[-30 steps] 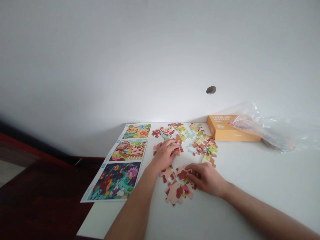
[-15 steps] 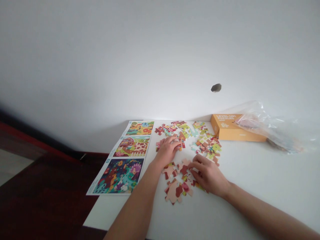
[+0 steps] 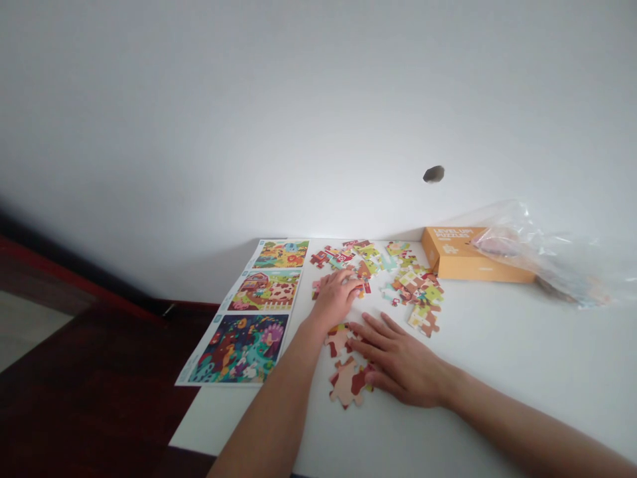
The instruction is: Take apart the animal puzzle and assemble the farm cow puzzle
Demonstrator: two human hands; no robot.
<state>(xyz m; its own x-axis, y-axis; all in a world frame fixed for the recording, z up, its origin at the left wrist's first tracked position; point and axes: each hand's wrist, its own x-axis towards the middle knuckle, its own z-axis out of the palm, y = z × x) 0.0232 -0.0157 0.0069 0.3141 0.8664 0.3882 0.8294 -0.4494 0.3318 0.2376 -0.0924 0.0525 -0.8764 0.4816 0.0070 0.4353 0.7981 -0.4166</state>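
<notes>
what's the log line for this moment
left hand: curled over scattered jigsaw pieces | right hand: spread flat beside cream-and-red jigsaw pieces | nearby: orange puzzle box, printed picture sheets

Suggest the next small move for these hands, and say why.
Probably the right hand should slide the pink-and-brown puzzle pieces closer together and try fitting them. It lies right beside them, and their brown blotches look like the spotted pattern on the middle picture sheet.
</notes>
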